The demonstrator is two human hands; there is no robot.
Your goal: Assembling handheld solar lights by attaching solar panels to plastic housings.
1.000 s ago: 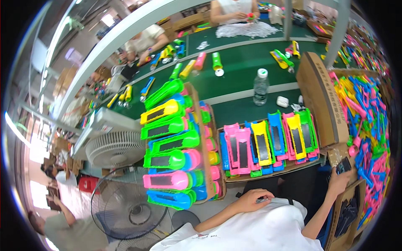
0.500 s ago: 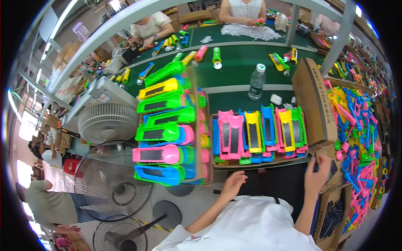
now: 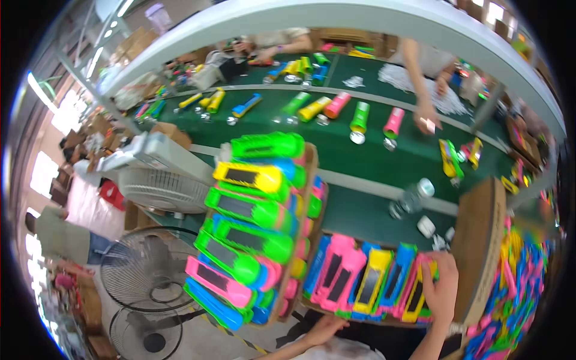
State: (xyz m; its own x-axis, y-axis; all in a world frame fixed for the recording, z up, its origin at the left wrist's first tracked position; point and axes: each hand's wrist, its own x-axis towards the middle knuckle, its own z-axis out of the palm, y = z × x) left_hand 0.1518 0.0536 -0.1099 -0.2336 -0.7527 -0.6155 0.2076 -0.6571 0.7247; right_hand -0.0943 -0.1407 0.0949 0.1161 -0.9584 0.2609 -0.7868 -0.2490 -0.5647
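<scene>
A cardboard box (image 3: 372, 319) in front of me holds upright rows of plastic flashlight shells (image 3: 371, 282) in pink, yellow, blue and green, with dark strips on them. My right hand (image 3: 443, 288) reaches over the box's right end. Its bent fingers close around a flashlight shell there, which the hand mostly covers. My left hand (image 3: 326, 331) hangs by the box's near edge, loosely open, with nothing visible in it; it is blurred. To the left, a taller tilted box (image 3: 311, 174) carries stacked shells (image 3: 240, 237), mostly green.
Finished-looking flashlights (image 3: 360, 120) lie along the green conveyor (image 3: 270, 135). A water bottle (image 3: 413, 198) and a white earphone case (image 3: 426, 226) stand behind the box. A cardboard flap (image 3: 480, 249) rises at right, beside heaped plastic parts (image 3: 510, 300). Fans (image 3: 159, 282) stand left; a co-worker's hand (image 3: 427, 120) reaches across.
My view has shifted, and the boxes sit lower. My right hand has moved from the box's near right corner onto the shells. A co-worker's arm now extends over the conveyor near a pink flashlight.
</scene>
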